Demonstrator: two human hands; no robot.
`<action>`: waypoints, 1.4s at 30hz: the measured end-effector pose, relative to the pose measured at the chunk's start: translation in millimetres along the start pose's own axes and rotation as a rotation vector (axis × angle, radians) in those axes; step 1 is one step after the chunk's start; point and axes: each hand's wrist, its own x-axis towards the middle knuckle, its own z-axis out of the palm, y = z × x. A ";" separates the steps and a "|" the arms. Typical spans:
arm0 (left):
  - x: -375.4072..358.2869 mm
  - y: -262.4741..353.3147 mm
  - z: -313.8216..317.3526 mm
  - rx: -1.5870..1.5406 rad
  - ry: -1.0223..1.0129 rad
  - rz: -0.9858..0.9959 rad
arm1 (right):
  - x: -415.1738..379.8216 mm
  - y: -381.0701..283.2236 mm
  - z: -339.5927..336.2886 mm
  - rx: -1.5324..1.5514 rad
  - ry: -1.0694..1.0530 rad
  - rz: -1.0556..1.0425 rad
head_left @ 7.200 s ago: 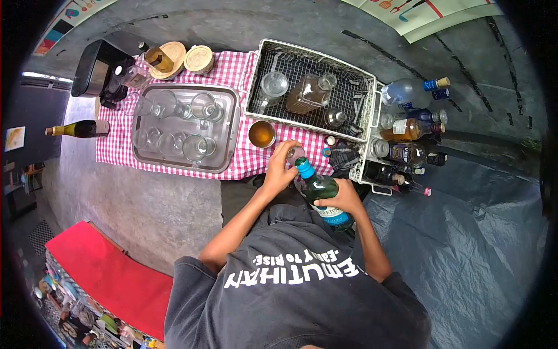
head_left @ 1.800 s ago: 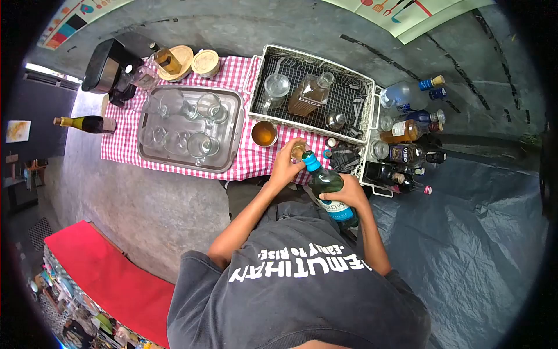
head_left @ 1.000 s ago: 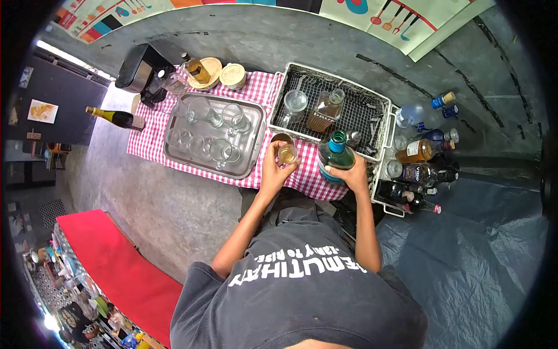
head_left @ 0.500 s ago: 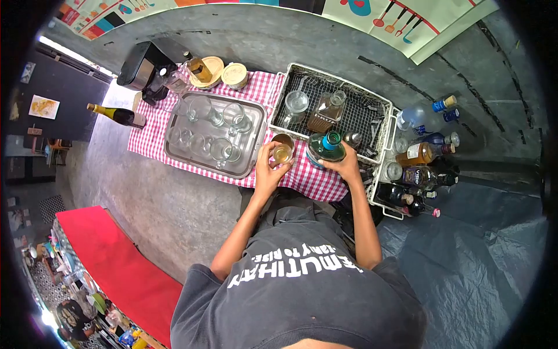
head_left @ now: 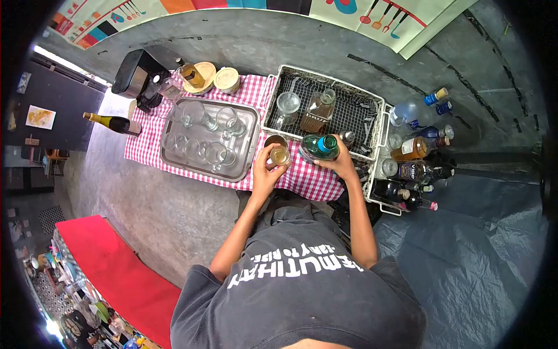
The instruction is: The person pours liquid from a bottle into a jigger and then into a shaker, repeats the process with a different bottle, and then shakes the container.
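In my left hand (head_left: 267,168) is a small glass (head_left: 279,155) with pale yellowish liquid, gripped between thumb and fingers. A round metal cup (head_left: 275,141) sits just behind it, partly hidden. My right hand (head_left: 343,162) is wrapped round a green glass bottle (head_left: 314,148), which is tilted with its open mouth at the right, beside my fingers. Both hands are over the red-and-white checked cloth (head_left: 305,181). Behind them, the white wire basket (head_left: 268,127) holds a glass jug (head_left: 288,104) and a square bottle of brown liquid (head_left: 318,113).
A metal tray (head_left: 168,159) with several glass mugs lies at the left. Several bottles, one of them amber (head_left: 411,149), stand in a rack at the right. A black machine (head_left: 132,74), a wine bottle (head_left: 119,124) and a lidded tub (head_left: 227,79) are farther back.
The green bottle has tipped over further, its mouth lower and to the right. The small glass has shifted slightly forward, away from the cup. The whole view has shifted a little.
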 end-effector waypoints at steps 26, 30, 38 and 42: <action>-15.7 -20.0 9.0 -0.108 -0.129 -0.070 | -78.0 -64.6 38.8 -0.419 0.297 0.061; -17.2 -18.4 6.0 -0.081 -0.163 -0.057 | -73.6 -39.5 56.3 -0.431 0.104 0.051; -23.5 -16.2 -2.7 -0.098 -0.233 -0.006 | -53.7 -24.6 84.9 -0.365 0.067 -0.134; -25.1 -18.1 -5.3 -0.153 -0.245 -0.046 | -49.8 -7.7 97.6 -0.329 0.096 -0.231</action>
